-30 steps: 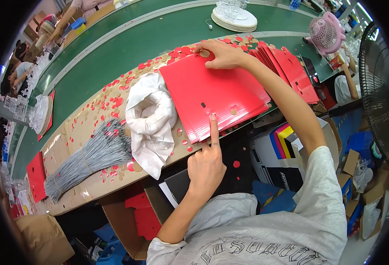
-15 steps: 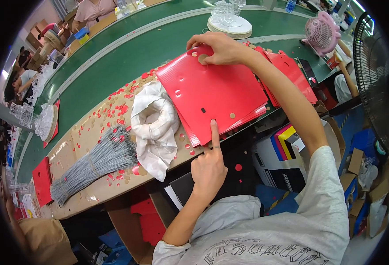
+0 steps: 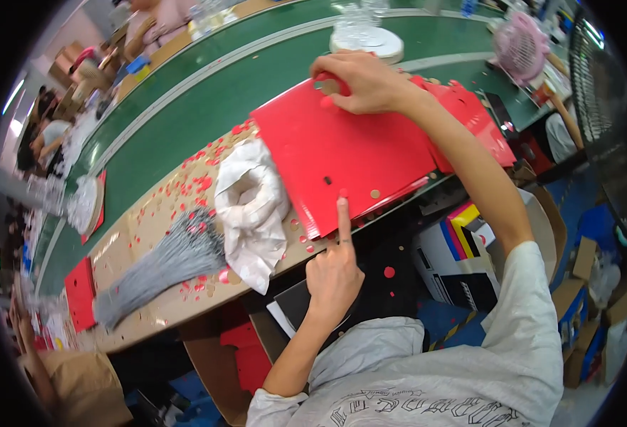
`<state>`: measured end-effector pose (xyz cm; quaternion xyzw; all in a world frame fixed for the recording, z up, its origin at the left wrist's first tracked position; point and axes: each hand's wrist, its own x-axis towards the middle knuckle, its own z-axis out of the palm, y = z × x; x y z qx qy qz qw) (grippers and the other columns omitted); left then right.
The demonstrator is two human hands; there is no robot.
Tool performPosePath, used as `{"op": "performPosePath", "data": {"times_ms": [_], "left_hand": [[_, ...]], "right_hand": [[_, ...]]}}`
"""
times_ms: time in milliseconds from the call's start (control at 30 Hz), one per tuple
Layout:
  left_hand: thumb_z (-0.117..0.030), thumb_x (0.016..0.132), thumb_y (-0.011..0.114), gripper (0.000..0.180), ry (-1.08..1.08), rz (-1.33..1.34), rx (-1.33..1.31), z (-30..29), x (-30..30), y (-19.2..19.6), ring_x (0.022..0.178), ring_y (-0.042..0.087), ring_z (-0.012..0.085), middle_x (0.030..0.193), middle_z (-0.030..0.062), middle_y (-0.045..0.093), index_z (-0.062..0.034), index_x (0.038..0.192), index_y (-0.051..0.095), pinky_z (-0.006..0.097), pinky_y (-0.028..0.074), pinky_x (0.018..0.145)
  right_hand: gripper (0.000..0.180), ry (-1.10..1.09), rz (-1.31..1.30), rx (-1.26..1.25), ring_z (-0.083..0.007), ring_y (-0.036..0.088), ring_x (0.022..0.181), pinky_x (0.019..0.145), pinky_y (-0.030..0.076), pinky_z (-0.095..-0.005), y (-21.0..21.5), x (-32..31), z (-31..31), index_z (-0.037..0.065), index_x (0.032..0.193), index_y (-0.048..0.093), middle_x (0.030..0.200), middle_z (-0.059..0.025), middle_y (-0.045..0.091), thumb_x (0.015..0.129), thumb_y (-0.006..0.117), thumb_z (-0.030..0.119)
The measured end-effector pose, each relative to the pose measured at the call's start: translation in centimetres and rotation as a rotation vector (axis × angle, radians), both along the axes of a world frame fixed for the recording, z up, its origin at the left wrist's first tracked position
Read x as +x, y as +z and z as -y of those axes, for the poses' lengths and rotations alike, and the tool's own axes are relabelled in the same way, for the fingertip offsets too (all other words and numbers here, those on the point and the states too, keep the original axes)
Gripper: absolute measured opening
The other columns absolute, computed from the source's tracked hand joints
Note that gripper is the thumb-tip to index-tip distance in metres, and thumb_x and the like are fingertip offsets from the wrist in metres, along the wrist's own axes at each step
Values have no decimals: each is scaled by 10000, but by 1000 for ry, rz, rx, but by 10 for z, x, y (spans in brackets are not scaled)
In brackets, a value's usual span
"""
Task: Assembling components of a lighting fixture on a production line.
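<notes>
A stack of glossy red sheets lies on the table's edge in front of me, with a small dark slot and a few loose discs on top. My left hand is at its near edge; the index finger is stretched out and touches the top sheet, while the other fingers are curled and hold nothing I can see. Over the far edge, my right hand is closed with small red and brown round cut-outs between thumb and fingers. A crumpled white cloth sits just left of the stack.
Left of the cloth lies a bundle of grey wires, with red and brown discs scattered around. More red sheets lie to the right. Beyond runs a green conveyor. A black fan stands close on the right; an open carton is below.
My right hand has shifted slightly right and now has red and brown cut-outs gathered in its fingers. Discs near the sheet's far corner are gone from there. My left hand is almost unmoved.
</notes>
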<state>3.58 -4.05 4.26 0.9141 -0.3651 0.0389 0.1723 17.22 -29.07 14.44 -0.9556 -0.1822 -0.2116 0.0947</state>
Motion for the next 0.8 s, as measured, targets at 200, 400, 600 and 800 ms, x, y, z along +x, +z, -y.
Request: {"op": "performPosePath", "data": {"times_ms": [200, 400, 600, 800], "left_hand": [[-38, 569, 717, 1173, -49, 40, -15, 5, -6, -6, 462, 615, 237, 602, 134, 583, -7, 1563, 96, 346, 499, 453], [-19, 597, 671, 1090, -42, 54, -57, -9, -4, -13, 409, 522, 202, 556, 112, 541, 22, 1554, 151, 311, 408, 401], [-15, 588, 669, 1121, -29, 0, -50, -1, -1, -6, 485, 604, 258, 600, 124, 575, -21, 1566, 120, 365, 509, 468], [33, 696, 586, 1011, -7, -34, -23, 8, -6, -9, 524, 615, 351, 624, 185, 589, -63, 1572, 90, 424, 505, 508]], "right_hand": [[320, 28, 196, -73, -325, 624, 993, 870, 481, -418, 2, -21, 24, 66, 1104, 606, 1013, -131, 659, 805, 707, 125], [244, 64, 98, 66, -314, 615, 965, 855, 473, -391, 9, -24, 3, 52, 1133, 615, 995, -126, 669, 890, 595, 51], [434, 132, 285, -23, -302, 617, 1054, 932, 473, -407, 21, -29, 10, 93, 1176, 641, 1118, -109, 673, 791, 768, 248], [427, 77, 367, -163, -250, 610, 1088, 946, 469, -421, 29, -49, 17, 160, 1177, 649, 1075, -66, 643, 772, 756, 243]]}}
